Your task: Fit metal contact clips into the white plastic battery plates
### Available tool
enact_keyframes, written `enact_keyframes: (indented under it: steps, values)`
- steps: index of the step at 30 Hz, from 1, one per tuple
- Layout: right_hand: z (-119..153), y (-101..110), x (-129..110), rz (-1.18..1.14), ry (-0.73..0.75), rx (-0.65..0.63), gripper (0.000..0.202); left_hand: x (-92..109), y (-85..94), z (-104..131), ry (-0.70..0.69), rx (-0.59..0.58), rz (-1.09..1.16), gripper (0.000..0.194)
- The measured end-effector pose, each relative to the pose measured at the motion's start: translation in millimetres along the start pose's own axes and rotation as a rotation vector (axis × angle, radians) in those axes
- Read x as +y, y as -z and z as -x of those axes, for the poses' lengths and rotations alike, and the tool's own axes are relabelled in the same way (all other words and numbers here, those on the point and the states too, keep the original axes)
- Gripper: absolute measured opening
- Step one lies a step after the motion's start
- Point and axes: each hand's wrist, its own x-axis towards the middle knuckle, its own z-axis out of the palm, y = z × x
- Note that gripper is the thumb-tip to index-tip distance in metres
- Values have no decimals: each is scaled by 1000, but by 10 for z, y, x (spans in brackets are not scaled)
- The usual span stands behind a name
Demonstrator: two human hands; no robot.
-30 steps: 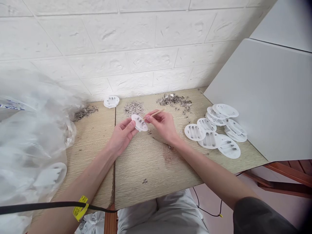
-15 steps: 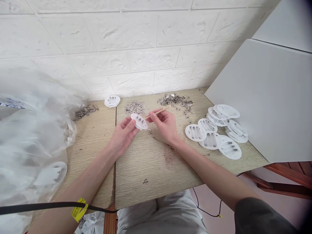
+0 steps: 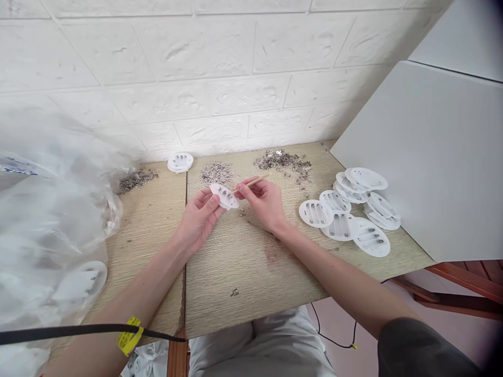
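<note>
My left hand [image 3: 200, 217] is closed on the edge of a round white plastic battery holder [image 3: 225, 196], tilted above the table. Small metal contacts show in its slots. In my right hand [image 3: 264, 201] a thin wooden stick [image 3: 253, 182] is pinched, its tip at the right part of the battery holder. Whether the tip touches a contact is too small to tell. Behind the hands lie a pile of small light metal pieces [image 3: 217, 173] and a darker pile of metal contacts [image 3: 285, 161].
Several white battery holders [image 3: 371, 236] lie overlapping on the right by a grey panel [image 3: 424, 157]. Another small stack of holders [image 3: 181, 162] sits near the brick wall. A clear plastic bag [image 3: 51, 220] fills the left side. A black cable [image 3: 78, 331] crosses my left forearm.
The wooden stick has shifted very slightly left and down with my right hand, its tip still at the battery holder. My left hand holds the battery holder almost unmoved.
</note>
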Motion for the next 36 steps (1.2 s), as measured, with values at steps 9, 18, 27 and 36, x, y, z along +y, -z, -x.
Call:
enact_keyframes:
  steps: [9, 18, 27, 36]
  values:
    - [63, -31, -1, 186, 127, 28, 22, -17, -8, 11, -37, 11, -37, 41]
    - [89, -67, 48, 138, 253, 64, 20, 35, -16, 23, -59, -13, -2, 46]
    - [88, -68, 35, 120, 253, 76, 20, 3, -44, 33, -23, 29, 94, 45]
    - [111, -81, -10, 211, 293, 94, 16, -34, 4, 18, -91, -1, 23, 38]
